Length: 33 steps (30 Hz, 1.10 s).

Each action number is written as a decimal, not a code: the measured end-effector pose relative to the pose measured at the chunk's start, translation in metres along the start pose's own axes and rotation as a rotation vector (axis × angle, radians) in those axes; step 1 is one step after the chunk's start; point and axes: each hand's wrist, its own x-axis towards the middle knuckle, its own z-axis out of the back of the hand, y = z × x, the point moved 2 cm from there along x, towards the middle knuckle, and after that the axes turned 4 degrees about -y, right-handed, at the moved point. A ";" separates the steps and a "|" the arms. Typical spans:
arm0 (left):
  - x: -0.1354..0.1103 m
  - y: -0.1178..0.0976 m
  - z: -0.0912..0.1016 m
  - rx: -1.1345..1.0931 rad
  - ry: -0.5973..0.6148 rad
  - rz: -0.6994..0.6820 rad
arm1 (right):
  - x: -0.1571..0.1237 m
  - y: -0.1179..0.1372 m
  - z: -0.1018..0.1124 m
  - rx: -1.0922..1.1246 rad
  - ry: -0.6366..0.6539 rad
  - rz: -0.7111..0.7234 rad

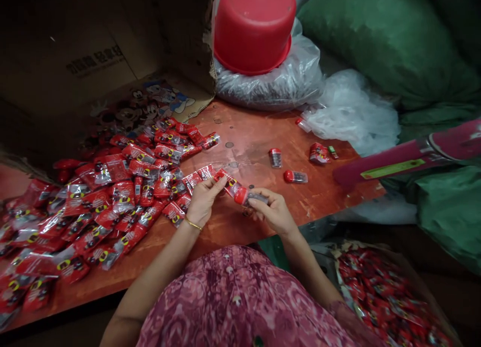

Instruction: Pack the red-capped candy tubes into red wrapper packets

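Note:
Between thumb and fingers, my left hand (pixel 201 204) pinches a red printed plastic wrapper (pixel 230 184). My right hand (pixel 273 211) grips a small clear container with a red cap (pixel 241 195) and dark contents. The capped end is at the wrapper's near end; whether it is inside cannot be made out. Just beyond my left hand lie more red wrappers (pixel 192 181), some partly under it. Two similar containers, one upright-looking (pixel 275 157) and one on its side (pixel 295 177), rest past my right hand.
Red packets (pixel 112 207) are heaped on the left of the orange table (pixel 210 242), before a large cardboard box (pixel 158 41). An upturned red tub (pixel 255 26) sits on a filled clear bag. A pink pole (pixel 394 159) crosses at right. Below stands a carton of red packets (pixel 387 292).

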 end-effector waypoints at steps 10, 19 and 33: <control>-0.004 0.007 -0.014 -0.106 0.029 -0.046 | 0.006 -0.008 -0.018 0.000 -0.058 0.132; 0.000 0.006 -0.012 -0.231 -0.001 -0.039 | 0.014 -0.016 -0.043 0.059 -0.092 0.175; 0.005 0.005 -0.005 -0.146 0.033 -0.036 | 0.013 -0.011 -0.036 -0.016 -0.017 0.131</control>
